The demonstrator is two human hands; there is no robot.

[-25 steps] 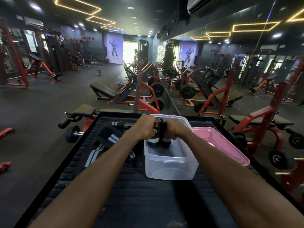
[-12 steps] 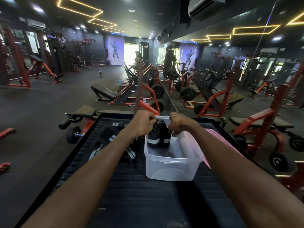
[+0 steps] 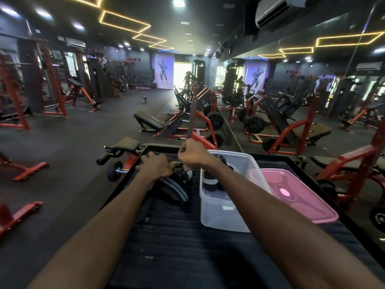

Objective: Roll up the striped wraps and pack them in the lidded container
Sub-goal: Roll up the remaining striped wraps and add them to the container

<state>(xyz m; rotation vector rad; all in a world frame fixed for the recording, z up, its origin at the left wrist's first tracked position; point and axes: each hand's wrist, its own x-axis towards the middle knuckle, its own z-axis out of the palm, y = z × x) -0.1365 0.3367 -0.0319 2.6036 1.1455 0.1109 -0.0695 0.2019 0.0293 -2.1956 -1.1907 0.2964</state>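
Observation:
A clear plastic container point(image 3: 224, 213) stands on a black ribbed platform point(image 3: 187, 247), with rolled black wraps with white stripes point(image 3: 210, 181) inside it. Its pink lid point(image 3: 295, 195) lies flat to the right. Left of the container lies a loose pile of black striped wraps point(image 3: 174, 187). My left hand point(image 3: 156, 166) rests palm down on the far end of that pile. Just to its right my right hand point(image 3: 192, 156) is closed, pinching what seems to be a wrap end near the pile; the grip is partly hidden.
A small dumbbell point(image 3: 114, 173) and a padded bench point(image 3: 125, 146) stand beyond the platform's left corner. Red gym machines with weight plates point(image 3: 214, 120) fill the floor ahead, and a mirror wall runs along the right.
Both hands left the container and moved left to the loose wraps. The rolled wraps they held now sit inside the container. The lid lies flat again after appearing tilted.

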